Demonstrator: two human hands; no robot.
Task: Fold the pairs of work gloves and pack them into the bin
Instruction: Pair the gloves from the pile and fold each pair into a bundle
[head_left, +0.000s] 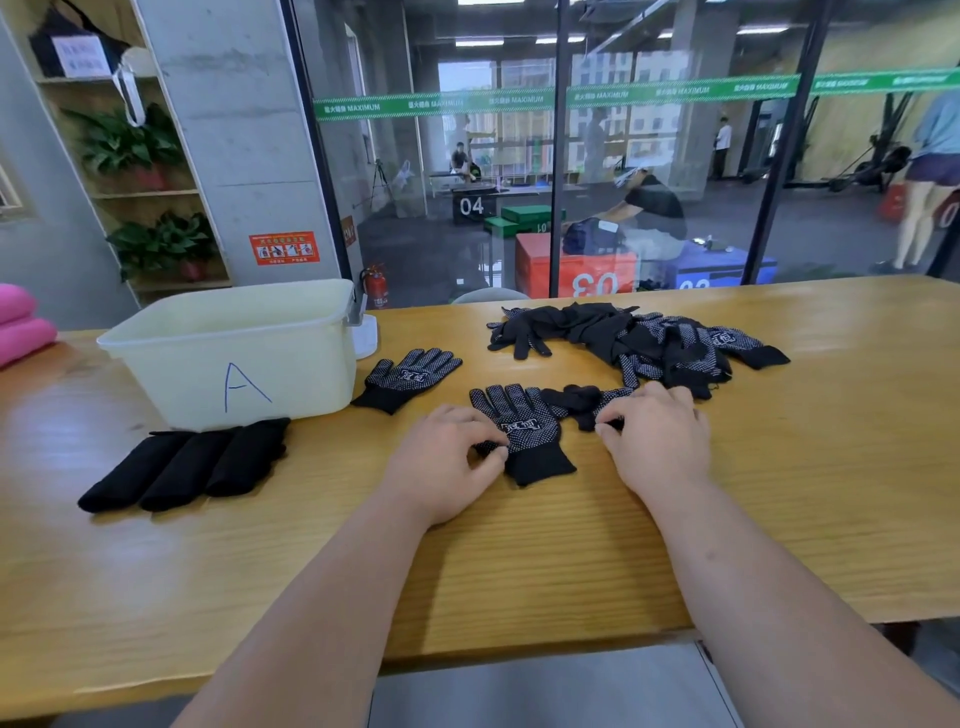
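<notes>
I see a long wooden table (779, 493) butted against a glass wall (654, 218) that carries a green strip (571, 96). Left of the glass wall stands a grey concrete pillar (234, 145) with an orange notice (284, 248). Further left, wooden shelves (150, 193) hold potted plants (166, 244). A red fire extinguisher (375, 286) sits at the foot of the glass wall. Behind the glass wall I make out a dark floor (415, 249), a numbered red box (576, 267), a blue box (727, 267), ceiling strip lights (478, 41) and daylit windows (465, 85).
</notes>
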